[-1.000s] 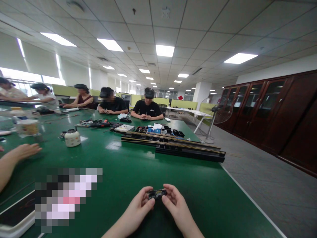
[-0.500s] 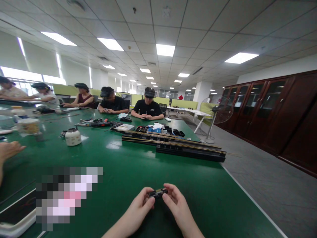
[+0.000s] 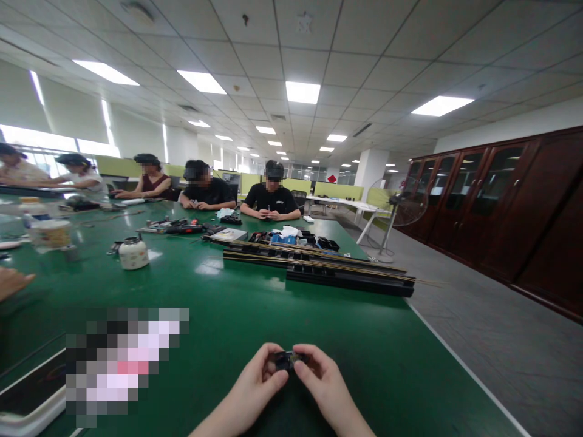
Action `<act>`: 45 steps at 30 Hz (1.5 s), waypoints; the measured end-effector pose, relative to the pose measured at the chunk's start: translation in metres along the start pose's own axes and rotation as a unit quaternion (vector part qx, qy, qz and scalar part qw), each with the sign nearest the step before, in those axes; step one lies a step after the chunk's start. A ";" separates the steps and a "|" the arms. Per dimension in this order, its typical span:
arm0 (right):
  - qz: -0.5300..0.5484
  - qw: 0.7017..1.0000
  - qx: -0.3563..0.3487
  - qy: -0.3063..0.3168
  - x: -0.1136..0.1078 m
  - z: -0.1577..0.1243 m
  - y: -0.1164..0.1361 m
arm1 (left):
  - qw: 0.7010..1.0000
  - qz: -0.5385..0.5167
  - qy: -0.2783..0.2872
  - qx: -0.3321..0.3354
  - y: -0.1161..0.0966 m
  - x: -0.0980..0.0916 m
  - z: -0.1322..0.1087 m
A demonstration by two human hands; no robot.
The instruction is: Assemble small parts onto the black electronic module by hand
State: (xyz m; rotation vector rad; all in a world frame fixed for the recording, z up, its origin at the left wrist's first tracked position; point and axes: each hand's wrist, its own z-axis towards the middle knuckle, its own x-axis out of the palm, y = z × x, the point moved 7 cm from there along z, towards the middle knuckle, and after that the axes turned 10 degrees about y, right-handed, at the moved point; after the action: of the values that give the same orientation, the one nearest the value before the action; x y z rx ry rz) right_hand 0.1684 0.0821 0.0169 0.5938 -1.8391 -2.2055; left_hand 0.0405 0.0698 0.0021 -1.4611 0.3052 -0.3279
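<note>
The left hand (image 3: 255,382) and the right hand (image 3: 323,379) meet low in the middle, just above the green shiny desk (image 3: 218,328), and hold a small black piece with a dull gold patch (image 3: 285,361) between them. The piece looks longest from nine o'clock to three o'clock, but fingers hide both ends. It lies at about two o'clock from the left thumb and at nine o'clock from the right thumb. Neither hand is clearly nearer, as each has an end. The right fingers pinch its three o'clock end, thumb in front. The left fingers curl around its nine o'clock end; I cannot tell if the left thumb touches it. From the hands, long black plastic strips with thin gold rods (image 3: 350,283) lie at one o'clock, and a round white jar with a dark top (image 3: 134,255) stands at ten o'clock.
</note>
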 end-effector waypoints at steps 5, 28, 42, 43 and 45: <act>-0.050 0.998 -0.009 0.023 0.004 0.000 0.007 | 0.998 -0.062 0.018 0.016 -0.001 0.003 0.001; 0.096 0.995 0.020 -0.023 -0.002 0.002 -0.005 | 0.999 -0.032 -0.010 -0.010 0.005 -0.004 0.003; 0.131 0.990 0.016 -0.052 -0.005 0.001 -0.015 | 0.999 0.039 0.019 -0.030 0.000 0.004 0.001; 0.128 0.990 0.013 -0.055 -0.005 0.001 -0.015 | 0.999 0.036 0.020 -0.026 0.000 0.005 0.001; 0.122 0.991 0.009 -0.062 -0.005 0.000 -0.013 | 0.999 0.029 0.025 -0.020 0.001 0.005 0.002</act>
State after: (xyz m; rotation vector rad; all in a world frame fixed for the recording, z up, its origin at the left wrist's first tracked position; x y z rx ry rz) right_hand 0.1736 0.0867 0.0049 0.2234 -1.8797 -2.1056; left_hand 0.0461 0.0697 0.0012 -1.4821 0.3952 -0.3128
